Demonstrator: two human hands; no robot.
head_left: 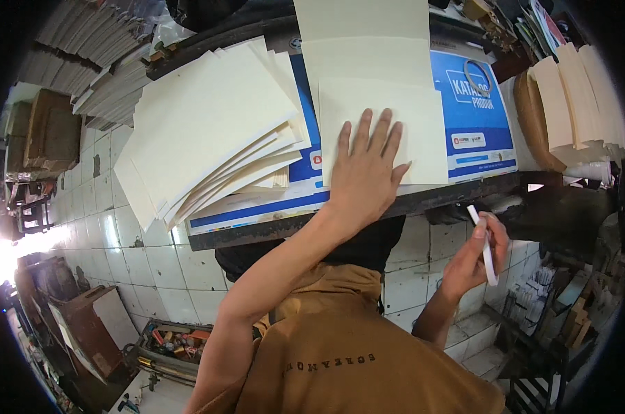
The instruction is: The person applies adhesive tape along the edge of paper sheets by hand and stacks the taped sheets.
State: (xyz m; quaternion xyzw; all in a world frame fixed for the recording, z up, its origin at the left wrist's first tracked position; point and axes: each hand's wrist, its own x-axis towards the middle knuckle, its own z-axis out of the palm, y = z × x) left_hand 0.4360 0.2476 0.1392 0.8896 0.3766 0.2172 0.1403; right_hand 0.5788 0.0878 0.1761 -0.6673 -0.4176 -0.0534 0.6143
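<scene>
My left hand (364,162) lies flat on a cream paper sheet (423,117), fingers spread and pointing away from me. Beneath it, a longer cream sheet (364,58) with a crosswise line reaches past the table's far side. My right hand (472,259) is off the table's near edge, at the right, closed round a slim white stick (488,259). The stick is tilted and touches no paper; its exact kind cannot be made out. Left of my left hand, a fanned pile of cream sheets (209,110) overhangs the near edge.
A blue printed sheet (478,131) covers the dark-edged table (257,231), with a tape roll (476,77) on it. More cream paper (568,96) stands at the right. Paper stacks (112,76) rise at the far left. A tray of small items (178,345) sits at lower left.
</scene>
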